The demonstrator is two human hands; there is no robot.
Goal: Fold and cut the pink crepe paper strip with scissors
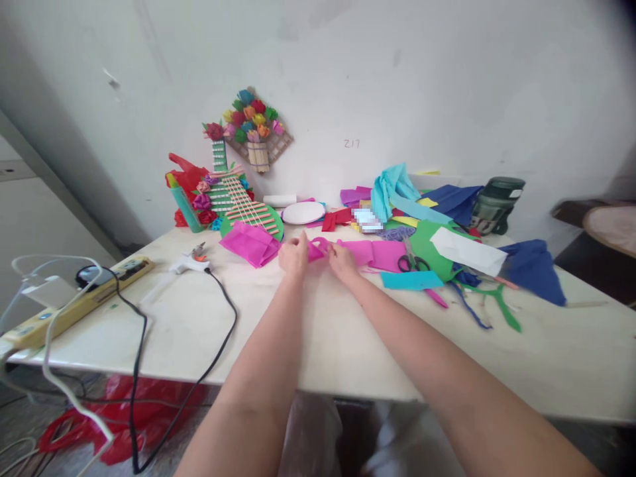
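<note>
My left hand (294, 256) and my right hand (342, 262) are close together above the middle of the table. Both have their fingers closed on a small piece of bright pink paper (316, 251) that spans the gap between them. The fingertips hide part of it, so its exact shape is unclear. Left of my left hand lies a folded stack of pink paper (250, 244). To the right of my right hand, a pink paper strip (387, 254) lies flat, with black-handled scissors (413, 264) on its end.
A glue gun (191, 262) with a black cord and a yellow power strip (79, 303) lie at left. Behind stand a paper-flower guitar craft (246, 209) and a green bottle (186, 207). Coloured paper, a turquoise sheet (410, 281) and a dark flask (495, 205) crowd the right.
</note>
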